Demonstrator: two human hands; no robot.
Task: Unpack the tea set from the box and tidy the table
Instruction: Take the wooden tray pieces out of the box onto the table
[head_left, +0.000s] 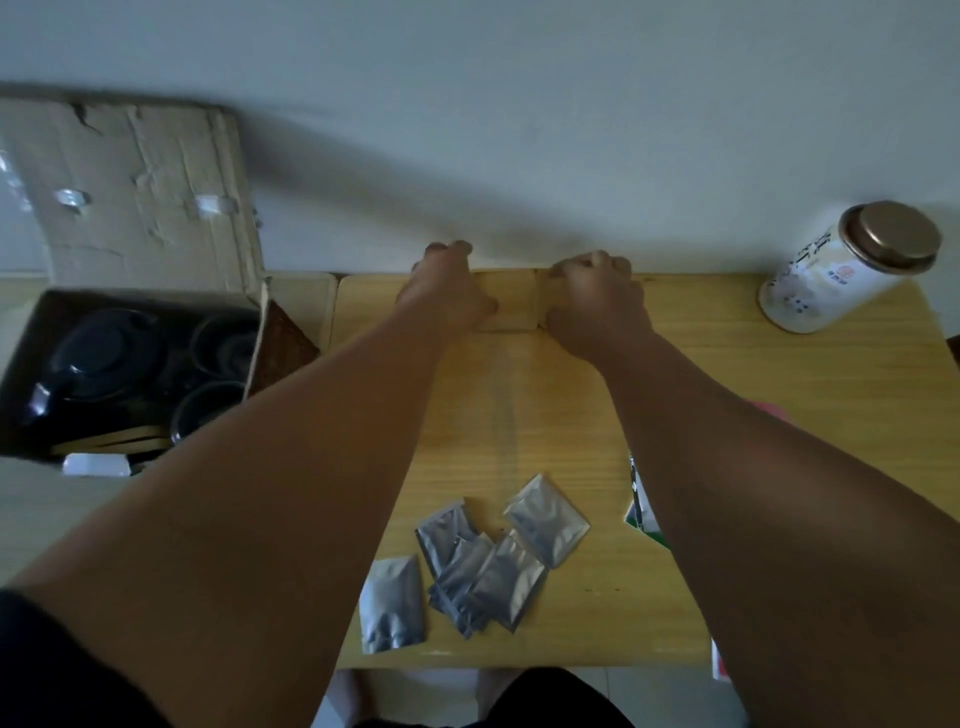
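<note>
An open cardboard box (150, 218) stands left of the table. Inside it are a dark teapot (98, 353) and dark cups (223, 338), with wooden utensils (111, 441) at its near side. A pale wooden board (511, 301) lies at the table's far edge against the wall. My left hand (447, 291) grips the board's left part with fingers curled over the far edge. My right hand (597, 301) grips its right part the same way. Both forearms stretch across the table.
Several silver foil packets (483, 561) lie in a loose pile near the front edge of the yellow wooden table (753, 415). A white canister with a bronze lid (847, 270) stands at the back right. A green-white packet (641, 514) peeks out under my right forearm.
</note>
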